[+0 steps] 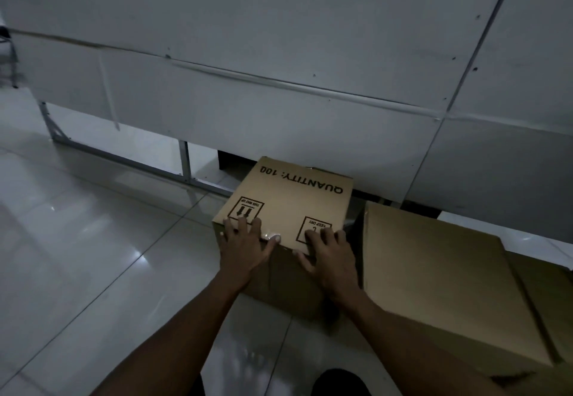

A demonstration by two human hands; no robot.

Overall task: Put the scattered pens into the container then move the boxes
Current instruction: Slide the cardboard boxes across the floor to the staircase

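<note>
Two hands lie on the near top edge of a cardboard box (288, 197) printed "QUANTITY: 100". The left hand (245, 248) and the right hand (333, 259) are both released and flat, with fingers spread over the top face and thumbs along the front edge. They press on the box and grasp nothing.

The box sits on the glossy tiled floor (93, 240). Its far end is at the gap under a white wall panel (279, 101), and a larger plain carton (434, 271) stands just beside it on the right.

No pens or container are in view, so this is probably the box-moving part of the task.

- **Slipping:** flat palms have no real hold, so a push or pull could make them skid off the smooth cardboard.
- **Catching:** if the box goes forward, its far top edge may catch on the panel's lower rim or on the metal frame (124, 160) beside it.
- **Scraping:** the right side could scrape against the larger carton.
- **Shifting contents:** the "this way up" arrows are on the upper face, so the box may be lying on its side and its contents may shift.
- **Poor light:** the dimness makes it hard to judge the clearance.
</note>
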